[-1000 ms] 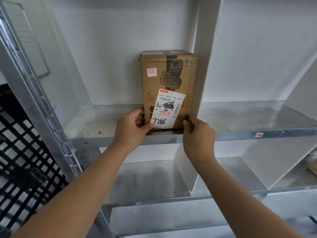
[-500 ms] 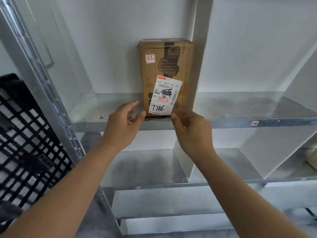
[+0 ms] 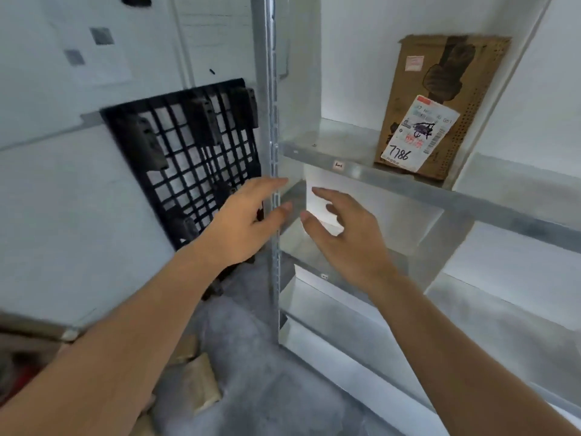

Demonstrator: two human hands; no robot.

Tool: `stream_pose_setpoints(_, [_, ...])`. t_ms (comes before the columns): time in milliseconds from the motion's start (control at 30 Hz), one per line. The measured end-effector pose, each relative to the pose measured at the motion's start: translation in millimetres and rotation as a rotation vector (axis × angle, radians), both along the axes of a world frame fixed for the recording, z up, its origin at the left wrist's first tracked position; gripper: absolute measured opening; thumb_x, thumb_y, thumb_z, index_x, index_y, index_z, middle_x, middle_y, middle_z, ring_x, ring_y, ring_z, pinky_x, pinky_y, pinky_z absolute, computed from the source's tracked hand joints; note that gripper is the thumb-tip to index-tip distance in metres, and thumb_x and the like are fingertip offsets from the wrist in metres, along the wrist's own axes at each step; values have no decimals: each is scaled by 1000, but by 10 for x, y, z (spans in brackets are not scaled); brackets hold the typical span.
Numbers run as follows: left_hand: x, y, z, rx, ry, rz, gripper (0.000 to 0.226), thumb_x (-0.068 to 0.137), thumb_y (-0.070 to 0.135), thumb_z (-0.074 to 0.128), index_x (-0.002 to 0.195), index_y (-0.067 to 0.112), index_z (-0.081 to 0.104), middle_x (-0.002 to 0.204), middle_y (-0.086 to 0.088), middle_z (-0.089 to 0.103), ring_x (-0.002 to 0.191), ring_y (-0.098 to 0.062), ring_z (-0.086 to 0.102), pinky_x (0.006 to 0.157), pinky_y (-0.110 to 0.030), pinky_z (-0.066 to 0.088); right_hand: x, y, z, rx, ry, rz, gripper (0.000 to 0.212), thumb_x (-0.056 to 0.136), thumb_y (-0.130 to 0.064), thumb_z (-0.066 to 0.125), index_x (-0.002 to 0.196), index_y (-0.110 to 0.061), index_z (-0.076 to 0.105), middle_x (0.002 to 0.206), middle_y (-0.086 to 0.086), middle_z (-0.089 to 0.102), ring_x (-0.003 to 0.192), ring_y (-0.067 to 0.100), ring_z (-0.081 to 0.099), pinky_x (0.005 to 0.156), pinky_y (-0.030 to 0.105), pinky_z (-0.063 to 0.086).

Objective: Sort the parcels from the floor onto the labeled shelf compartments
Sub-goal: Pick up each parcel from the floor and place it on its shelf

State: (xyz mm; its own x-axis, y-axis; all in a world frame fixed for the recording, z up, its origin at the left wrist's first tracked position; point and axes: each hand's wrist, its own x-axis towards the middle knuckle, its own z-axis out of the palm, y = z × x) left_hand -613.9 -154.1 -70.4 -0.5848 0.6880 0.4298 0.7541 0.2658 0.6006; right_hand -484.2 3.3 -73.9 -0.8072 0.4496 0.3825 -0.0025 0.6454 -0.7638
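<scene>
A brown cardboard parcel (image 3: 440,102) with a white label marked 7786 stands upright on the upper metal shelf (image 3: 371,173), against a white divider at its right. Both hands hang in the air below and left of it, holding nothing. My left hand (image 3: 242,225) has its fingers stretched out in front of the shelf's upright post. My right hand (image 3: 342,234) is spread with relaxed fingers in front of the lower compartment. More brown parcels (image 3: 198,382) lie on the grey floor at the lower left, partly hidden by my left forearm.
A steel upright post (image 3: 272,152) runs down the shelf's left edge. A black plastic grid pallet (image 3: 188,158) leans on the white wall left of it. Lower shelf levels (image 3: 345,287) with white dividers sit under the parcel. Grey floor (image 3: 267,388) lies below.
Both hands have let go of the 7786 parcel and drawn back and down. The view has swung left and down, so the parcel now sits at the upper right.
</scene>
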Motion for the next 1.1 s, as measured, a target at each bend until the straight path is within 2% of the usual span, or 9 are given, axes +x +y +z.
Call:
stream_pose_setpoints(100, [-38,-538,-112,-70,55,85,47,103,26,63,147,14,54,135,7,54,121,9,44,103,0,29,-228,-372,-109,4,-12,128,50,95,-48,69,141,-32,61,137,-20,61,121,-6,54,107,23,47])
stream_pose_setpoints(200, [-154,-1084,-290,-140,37,173,49,104,29,62,149,11,53,138,1,54,124,1,46,105,1,25,-504,-775,-283,7,-38,247,51,96,-44,69,143,-27,60,139,-14,61,121,-11,50,100,2,36])
stream_pose_setpoints(267, [-248,-1430,-482,-206,-5,238,51,104,34,59,151,14,51,144,0,53,130,-7,49,105,0,24,-705,-1048,-442,30,-68,311,51,97,-42,69,143,-24,61,141,-12,61,126,-7,52,100,0,33])
stream_pose_setpoints(433, [-579,-2185,-1039,-323,-128,340,50,104,38,58,148,15,54,140,-3,60,124,-16,58,93,0,30,-1247,-1719,-926,31,-162,440,49,97,-38,69,142,-20,62,140,-9,62,127,-2,53,105,12,41])
stream_pose_setpoints(500, [-721,-2415,-1260,-352,-193,386,50,103,39,59,148,18,54,131,3,64,117,-13,60,88,0,31,-1416,-1917,-1126,25,-210,455,49,97,-39,69,141,-21,61,140,-10,61,124,-3,52,100,8,39])
stream_pose_setpoints(567, [-889,-2589,-1498,-378,-240,408,49,103,36,61,148,19,54,137,2,63,123,-14,58,94,-4,31,-1598,-2061,-1359,4,-262,465,48,97,-42,68,141,-24,61,139,-13,59,122,-5,51,96,7,38])
stream_pose_setpoints(767, [-1382,-2771,-2315,-438,-370,414,51,102,37,61,150,20,53,152,-1,55,142,-18,48,116,-28,34,-2092,-2258,-2232,-21,-427,468,55,92,-55,60,140,-27,60,139,-10,61,128,7,55,103,30,46])
stream_pose_setpoints(933, [-1793,-2720,-3297,-497,-487,473,53,100,39,62,149,21,53,149,-1,55,139,-17,49,111,-25,34,-2610,-2155,-3252,6,-531,529,53,93,-52,59,136,-21,62,133,-4,63,118,13,62,96,36,54])
stream_pose_setpoints(1100, [-2125,-2677,-4396,-535,-623,575,49,100,32,65,145,17,55,141,-3,56,121,-16,55,107,-27,39,-3143,-1992,-4363,133,-601,607,51,93,-49,58,133,-19,64,131,0,65,115,22,65,90,45,57])
